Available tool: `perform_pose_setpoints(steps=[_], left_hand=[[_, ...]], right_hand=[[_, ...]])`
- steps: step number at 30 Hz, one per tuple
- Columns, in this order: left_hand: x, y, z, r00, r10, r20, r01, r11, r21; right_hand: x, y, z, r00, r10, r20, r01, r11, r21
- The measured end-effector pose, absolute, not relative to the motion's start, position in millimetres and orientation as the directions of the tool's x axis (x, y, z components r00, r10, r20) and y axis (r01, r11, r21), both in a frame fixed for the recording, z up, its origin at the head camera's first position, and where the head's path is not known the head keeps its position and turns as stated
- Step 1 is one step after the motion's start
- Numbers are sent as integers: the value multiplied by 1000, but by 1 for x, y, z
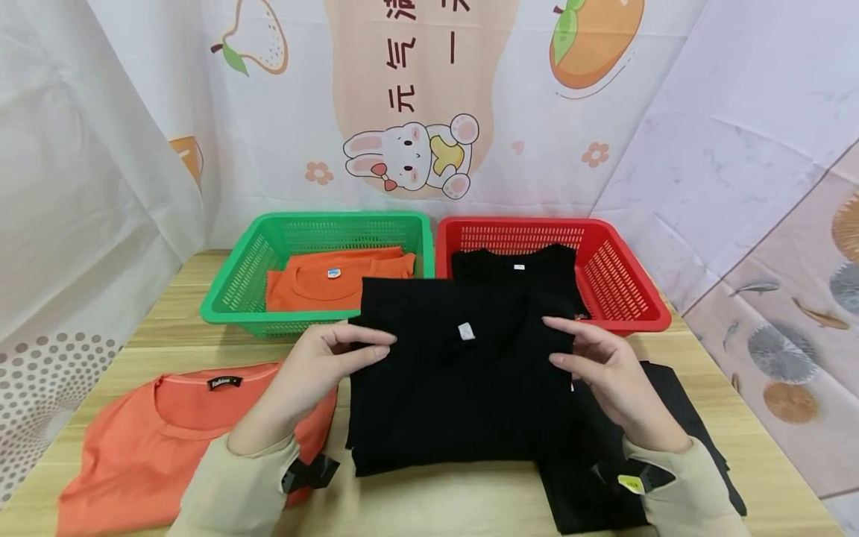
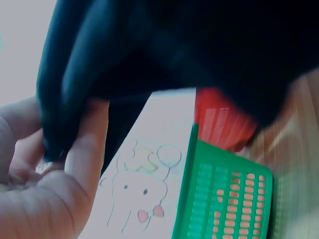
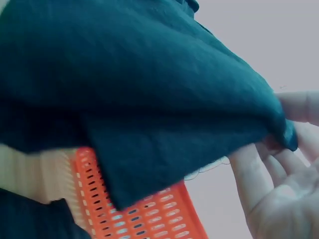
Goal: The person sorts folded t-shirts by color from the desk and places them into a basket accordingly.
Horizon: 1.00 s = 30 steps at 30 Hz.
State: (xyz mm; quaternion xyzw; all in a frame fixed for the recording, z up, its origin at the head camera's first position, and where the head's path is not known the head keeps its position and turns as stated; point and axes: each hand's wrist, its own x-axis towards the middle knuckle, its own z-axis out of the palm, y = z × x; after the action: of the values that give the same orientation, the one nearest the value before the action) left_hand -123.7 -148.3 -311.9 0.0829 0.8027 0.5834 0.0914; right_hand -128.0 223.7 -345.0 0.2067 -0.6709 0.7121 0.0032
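here, the left hand and right hand pinch opposite sides of a raised black shirt.

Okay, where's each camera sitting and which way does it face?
Head: on the head, facing forward and down at the held black shirt; left hand, right hand and sleeves show.
Left wrist: on that wrist, facing past the shirt toward the rabbit print and green basket; left-hand fingers show.
Right wrist: on that wrist, facing past the shirt toward the red basket; right-hand fingers show.
Shared: head and left wrist both show the rabbit print and green basket.
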Motion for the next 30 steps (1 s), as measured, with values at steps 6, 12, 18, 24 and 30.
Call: perform_pose_setpoints(steps=[6, 12, 18, 24, 30], left_hand=[[-140, -129, -299, -975, 223, -2, 67, 301, 951], [-160, -110, -286, -969, 247, 6, 82, 298, 951], [-175, -97, -282, -975, 224, -8, 60, 297, 953], [-188, -90, -282, -986, 165, -6, 47, 312, 949], [-196, -83, -283, -990, 142, 3, 38, 244, 969]], right_hand=[[-143, 225, -330, -952, -143, 270, -232, -238, -943], [-160, 227, -319, -974, -44, 223, -190, -384, -904], [-173, 233, -313, -984, -57, 167, -126, -436, -891], [-185, 238, -307, -992, -84, 91, -50, -401, -915], [-193, 243, -296, -985, -166, 41, 24, -376, -926]])
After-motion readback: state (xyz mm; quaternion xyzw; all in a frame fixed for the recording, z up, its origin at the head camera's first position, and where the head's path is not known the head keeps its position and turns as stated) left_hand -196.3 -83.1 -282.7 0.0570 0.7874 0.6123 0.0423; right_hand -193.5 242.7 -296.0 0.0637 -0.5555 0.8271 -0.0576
